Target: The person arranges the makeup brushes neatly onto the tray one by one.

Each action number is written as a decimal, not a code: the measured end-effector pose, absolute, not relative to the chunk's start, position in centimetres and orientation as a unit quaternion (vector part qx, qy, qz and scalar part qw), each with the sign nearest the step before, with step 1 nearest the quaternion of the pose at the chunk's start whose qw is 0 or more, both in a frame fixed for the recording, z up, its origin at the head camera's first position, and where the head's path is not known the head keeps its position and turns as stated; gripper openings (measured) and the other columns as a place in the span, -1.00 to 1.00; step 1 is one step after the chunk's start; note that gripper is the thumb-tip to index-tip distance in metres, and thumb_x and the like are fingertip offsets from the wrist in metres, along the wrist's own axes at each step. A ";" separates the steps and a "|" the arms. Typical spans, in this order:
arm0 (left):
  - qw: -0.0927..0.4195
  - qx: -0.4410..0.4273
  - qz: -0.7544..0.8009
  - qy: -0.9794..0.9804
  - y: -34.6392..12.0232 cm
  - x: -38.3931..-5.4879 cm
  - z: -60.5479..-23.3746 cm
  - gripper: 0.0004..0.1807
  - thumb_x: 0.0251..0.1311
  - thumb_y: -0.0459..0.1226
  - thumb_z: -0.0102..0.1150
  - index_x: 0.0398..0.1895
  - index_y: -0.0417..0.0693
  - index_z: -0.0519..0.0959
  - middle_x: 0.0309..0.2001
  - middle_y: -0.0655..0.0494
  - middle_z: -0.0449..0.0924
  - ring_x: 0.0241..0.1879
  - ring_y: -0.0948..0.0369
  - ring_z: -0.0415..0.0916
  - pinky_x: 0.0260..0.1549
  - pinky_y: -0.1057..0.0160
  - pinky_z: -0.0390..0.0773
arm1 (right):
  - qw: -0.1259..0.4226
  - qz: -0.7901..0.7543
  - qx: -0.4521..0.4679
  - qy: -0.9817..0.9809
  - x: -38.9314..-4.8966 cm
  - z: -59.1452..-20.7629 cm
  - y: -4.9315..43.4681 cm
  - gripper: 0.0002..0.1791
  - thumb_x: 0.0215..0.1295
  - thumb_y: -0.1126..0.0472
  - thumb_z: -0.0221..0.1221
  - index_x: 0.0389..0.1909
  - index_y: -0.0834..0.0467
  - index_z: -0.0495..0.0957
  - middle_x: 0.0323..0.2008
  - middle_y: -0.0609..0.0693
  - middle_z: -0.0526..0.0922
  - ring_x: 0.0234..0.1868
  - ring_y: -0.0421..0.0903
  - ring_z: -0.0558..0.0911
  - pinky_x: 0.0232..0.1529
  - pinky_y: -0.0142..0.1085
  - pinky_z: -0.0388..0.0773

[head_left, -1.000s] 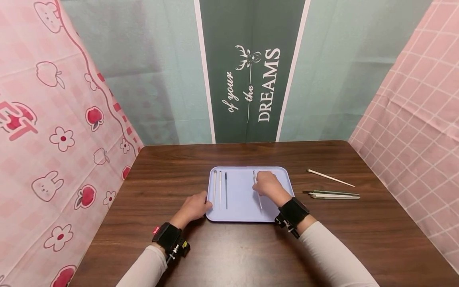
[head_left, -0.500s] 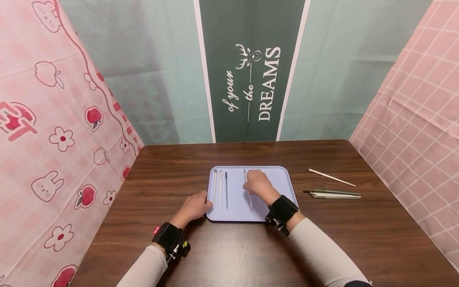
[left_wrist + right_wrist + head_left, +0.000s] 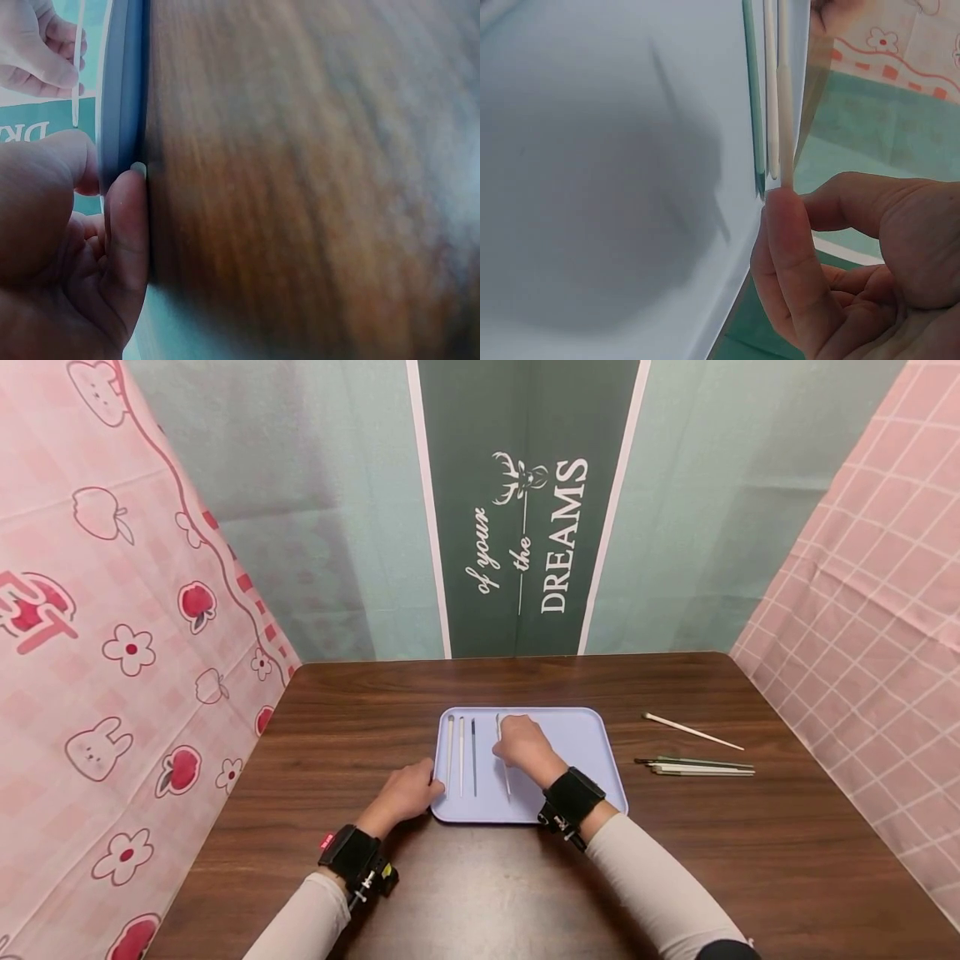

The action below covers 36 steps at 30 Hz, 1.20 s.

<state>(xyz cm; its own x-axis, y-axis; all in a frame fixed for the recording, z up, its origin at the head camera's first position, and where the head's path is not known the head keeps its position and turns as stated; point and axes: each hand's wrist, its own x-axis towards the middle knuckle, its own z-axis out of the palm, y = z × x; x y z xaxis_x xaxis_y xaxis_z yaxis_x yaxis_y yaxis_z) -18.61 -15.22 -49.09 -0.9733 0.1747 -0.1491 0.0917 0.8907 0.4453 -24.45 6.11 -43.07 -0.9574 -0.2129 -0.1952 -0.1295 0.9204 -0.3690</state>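
Note:
A lavender tray (image 3: 558,802) lies on the table. My left hand (image 3: 405,791) grips its near left edge; in the left wrist view the thumb and fingers (image 3: 126,225) pinch the rim. Three slim brushes lie side by side along the tray's left part: a pale brush (image 3: 450,756), a second pale brush (image 3: 461,760) and a dark brush (image 3: 474,760). To their right, over the tray, my right hand (image 3: 523,746) pinches a pale thin brush (image 3: 785,127) between thumb and fingertips. This brush runs roughly parallel to the others, and my fingers hide part of it.
Right of the tray, a single pale brush (image 3: 693,732) lies slanted on the wooden table (image 3: 480,893). Nearer sits a small bundle of several green and white brushes (image 3: 701,767). Patterned cloths (image 3: 360,527) hang around the table's back and sides.
My right hand has moved left across the tray with the brush, closer to the three lying brushes. My left hand has stayed on the tray's edge.

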 end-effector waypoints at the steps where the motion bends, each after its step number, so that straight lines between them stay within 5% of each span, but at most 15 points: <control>1: 0.093 0.068 0.224 0.968 -15.2 -18.6 -49.1 -0.84 0.28 -0.21 0.13 -0.25 -0.12 0.45 -0.48 0.07 0.42 -0.47 0.13 0.38 -0.46 0.18 0.38 | 0.115 -0.179 -0.090 0.973 -24.5 -43.2 5.9 -0.76 0.14 0.32 0.22 -0.67 0.14 0.45 -0.64 0.00 0.55 -0.64 -0.11 0.48 -0.58 -0.35 0.34; 27: 0.086 0.065 0.222 0.969 -15.2 -18.7 -49.0 -0.83 0.28 -0.21 0.14 -0.24 -0.13 0.46 -0.48 0.08 0.43 -0.48 0.13 0.39 -0.44 0.17 0.40 | 0.092 -0.177 -0.106 0.974 -24.5 -44.2 3.8 -0.76 0.16 0.31 0.25 -0.63 0.15 0.43 -0.59 0.01 0.53 -0.58 -0.07 0.51 -0.54 -0.33 0.38; 36: 0.080 0.081 0.214 0.970 -15.3 -18.6 -49.2 -0.85 0.27 -0.21 0.13 -0.30 -0.11 0.45 -0.51 0.10 0.40 -0.50 0.15 0.37 -0.45 0.17 0.40 | 0.102 -0.180 -0.100 0.973 -24.4 -44.6 3.4 -0.87 0.19 0.32 0.26 -0.47 0.21 0.50 -0.53 0.04 0.51 -0.53 -0.05 0.51 -0.51 -0.30 0.40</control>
<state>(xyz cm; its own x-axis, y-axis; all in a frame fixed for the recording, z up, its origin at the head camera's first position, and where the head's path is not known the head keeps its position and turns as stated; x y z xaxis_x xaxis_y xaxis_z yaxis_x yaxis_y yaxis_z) -18.64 -15.29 -49.16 -0.9743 0.1905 -0.1202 0.1224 0.8958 0.4274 -24.42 3.38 -44.61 -0.9589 -0.2321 -0.1632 -0.1584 0.9152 -0.3705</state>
